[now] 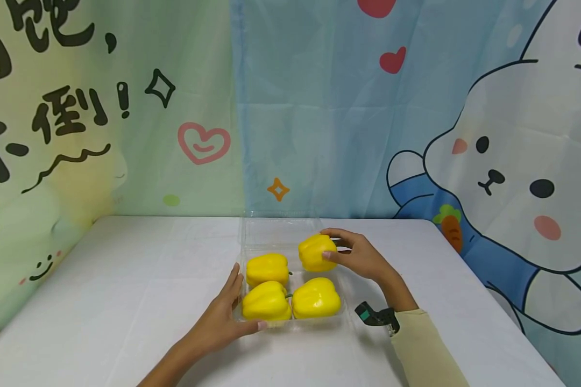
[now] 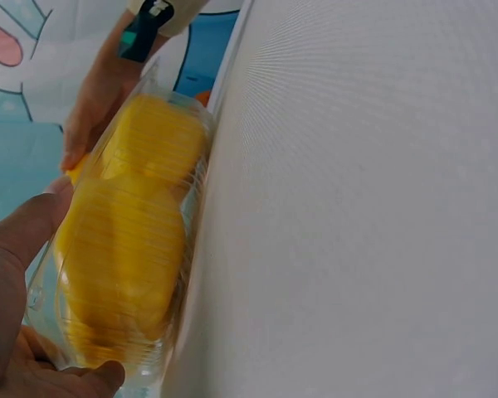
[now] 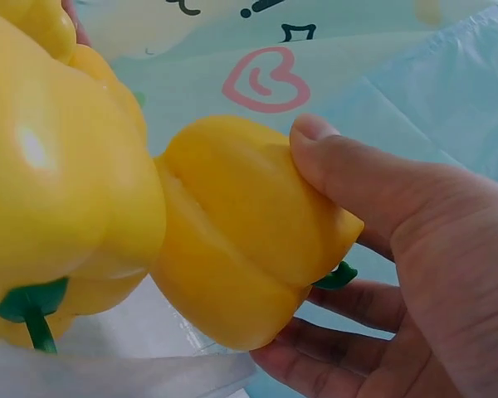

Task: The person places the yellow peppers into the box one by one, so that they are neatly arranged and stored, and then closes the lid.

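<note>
A clear plastic container holds yellow bell peppers with green stems. Inside it, one pepper lies at the back left, another pepper at the front left and a third pepper at the front right. Over the back right part, my right hand grips a further yellow bell pepper, thumb on one side and fingers on the other, near its stem. My left hand spans the container's front left corner, with extended fingers along the left side and the thumb at the front rim.
The container's transparent lid stands opened behind it. Everything rests on a white-covered table. A printed curtain with a cartoon rabbit hangs behind the table. A dark device is strapped at the right wrist.
</note>
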